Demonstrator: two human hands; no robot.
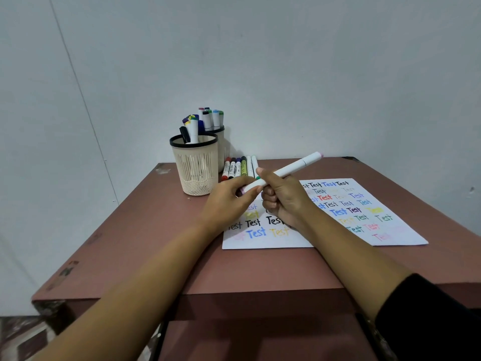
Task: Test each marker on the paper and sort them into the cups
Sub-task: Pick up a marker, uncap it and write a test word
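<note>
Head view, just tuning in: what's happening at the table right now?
A person holds one white marker over the paper, right hand gripping its barrel, left hand pinching its near end, perhaps the cap. The paper is covered in coloured "Test" words. The front cup and rear cup hold markers; a row of loose markers lies beside them on the table.

Paper [325,241]: the word "Test" handwritten repeatedly in rows, in black, blue, red, green, yellow and pink ink. Labels on the markers lying on the counter [235,169]: print too small to read.
</note>
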